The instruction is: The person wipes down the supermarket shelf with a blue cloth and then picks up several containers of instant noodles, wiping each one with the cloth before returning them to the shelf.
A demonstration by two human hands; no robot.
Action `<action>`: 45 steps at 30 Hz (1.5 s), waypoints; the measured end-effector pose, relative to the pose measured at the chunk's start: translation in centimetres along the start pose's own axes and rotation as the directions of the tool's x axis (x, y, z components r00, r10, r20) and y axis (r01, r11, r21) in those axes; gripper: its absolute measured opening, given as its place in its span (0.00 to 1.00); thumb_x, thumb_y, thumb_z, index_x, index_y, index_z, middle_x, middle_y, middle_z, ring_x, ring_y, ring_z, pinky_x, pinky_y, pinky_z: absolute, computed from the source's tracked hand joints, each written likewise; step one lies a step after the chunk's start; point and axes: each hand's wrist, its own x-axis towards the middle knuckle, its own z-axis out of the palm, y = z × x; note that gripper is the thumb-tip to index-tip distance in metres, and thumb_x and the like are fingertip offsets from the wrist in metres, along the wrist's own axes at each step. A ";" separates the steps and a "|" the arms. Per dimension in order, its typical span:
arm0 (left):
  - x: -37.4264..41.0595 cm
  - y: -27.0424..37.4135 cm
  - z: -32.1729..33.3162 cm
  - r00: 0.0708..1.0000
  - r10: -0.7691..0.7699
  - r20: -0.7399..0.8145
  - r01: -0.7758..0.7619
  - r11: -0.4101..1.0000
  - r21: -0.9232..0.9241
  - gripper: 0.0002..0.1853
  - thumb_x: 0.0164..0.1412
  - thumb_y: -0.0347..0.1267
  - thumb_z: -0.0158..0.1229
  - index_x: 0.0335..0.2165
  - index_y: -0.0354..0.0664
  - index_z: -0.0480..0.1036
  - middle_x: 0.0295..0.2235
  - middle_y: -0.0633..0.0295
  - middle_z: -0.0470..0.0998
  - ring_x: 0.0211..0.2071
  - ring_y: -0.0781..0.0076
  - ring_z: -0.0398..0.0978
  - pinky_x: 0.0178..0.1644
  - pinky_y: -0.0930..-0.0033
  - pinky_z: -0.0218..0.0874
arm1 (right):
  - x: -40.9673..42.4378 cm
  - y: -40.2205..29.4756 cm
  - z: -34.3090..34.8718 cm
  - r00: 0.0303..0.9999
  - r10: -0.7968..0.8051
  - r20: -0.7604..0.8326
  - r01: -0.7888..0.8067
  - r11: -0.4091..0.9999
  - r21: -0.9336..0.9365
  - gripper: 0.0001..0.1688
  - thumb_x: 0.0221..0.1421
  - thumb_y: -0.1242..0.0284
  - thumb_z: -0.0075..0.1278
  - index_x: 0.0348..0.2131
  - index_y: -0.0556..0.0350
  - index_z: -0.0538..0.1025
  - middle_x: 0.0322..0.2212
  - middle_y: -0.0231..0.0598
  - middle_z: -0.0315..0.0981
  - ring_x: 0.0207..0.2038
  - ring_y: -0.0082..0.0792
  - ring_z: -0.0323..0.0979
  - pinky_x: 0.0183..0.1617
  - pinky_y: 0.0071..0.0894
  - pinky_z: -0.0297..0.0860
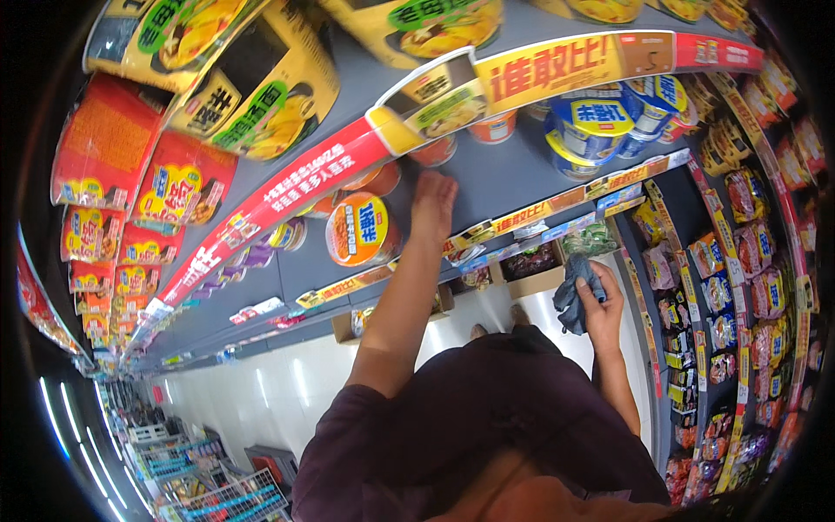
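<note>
My left hand (436, 196) reaches onto a grey store shelf (502, 176), beneath the shelf above. Its fingertips are close to a red instant noodle cup (434, 151); whether they touch it, and what the fingers do, is not clear. Just left of my left forearm, an orange and white noodle cup (357, 230) with a yellow and blue lid lies near the shelf's front. My right hand (601, 297) pinches a crumpled dark grey-blue cloth (575, 297) in front of the lower shelf edge.
Stacked blue noodle bowls (587, 127) stand farther right on that shelf. Overhead is a price strip (554, 65), with big yellow noodle tubs (261, 85) above it. Packaged noodles (717, 280) fill shelves at the right. Open cardboard boxes (531, 284) sit low, near the pale tiled floor (261, 391).
</note>
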 end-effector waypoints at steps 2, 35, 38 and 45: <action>-4.6 -0.1 -3.0 0.993 -0.106 0.053 0.106 0.994 0.010 0.20 0.69 0.34 0.56 0.53 0.34 0.65 0.47 0.53 0.73 0.49 0.60 0.73 0.55 0.59 0.69 | 0.4 0.6 0.6 0.999 -0.019 0.032 0.019 1.000 -0.016 0.17 0.60 0.78 0.56 0.48 0.66 0.75 0.45 0.40 0.74 0.49 0.31 0.71 0.57 0.28 0.64; -18.0 12.5 -7.1 0.942 0.329 0.062 -0.335 0.918 0.212 0.38 0.66 0.43 0.58 0.66 0.40 0.54 0.62 0.55 0.64 0.63 0.63 0.63 0.67 0.59 0.54 | 6.7 -8.0 20.5 0.926 0.095 0.366 -0.258 0.866 0.427 0.28 0.63 0.70 0.58 0.57 0.62 0.69 0.47 0.36 0.75 0.47 0.24 0.72 0.54 0.25 0.68; -18.1 10.4 -6.4 0.930 0.363 0.055 -0.359 0.869 0.340 0.39 0.67 0.42 0.58 0.68 0.39 0.52 0.62 0.55 0.64 0.63 0.65 0.62 0.66 0.62 0.53 | 5.9 -14.3 18.1 0.937 -0.009 0.349 -0.237 0.718 0.655 0.28 0.62 0.70 0.59 0.57 0.61 0.69 0.50 0.41 0.73 0.52 0.30 0.70 0.57 0.32 0.67; -18.5 8.3 -3.2 0.945 0.303 0.121 -0.325 0.902 0.282 0.31 0.73 0.36 0.50 0.67 0.38 0.53 0.61 0.54 0.66 0.60 0.67 0.65 0.64 0.65 0.58 | 1.7 -11.7 18.5 0.524 -0.649 0.552 0.772 0.635 0.013 0.38 0.40 0.80 0.60 0.55 0.51 0.72 0.59 0.44 0.65 0.59 0.57 0.62 0.63 0.51 0.64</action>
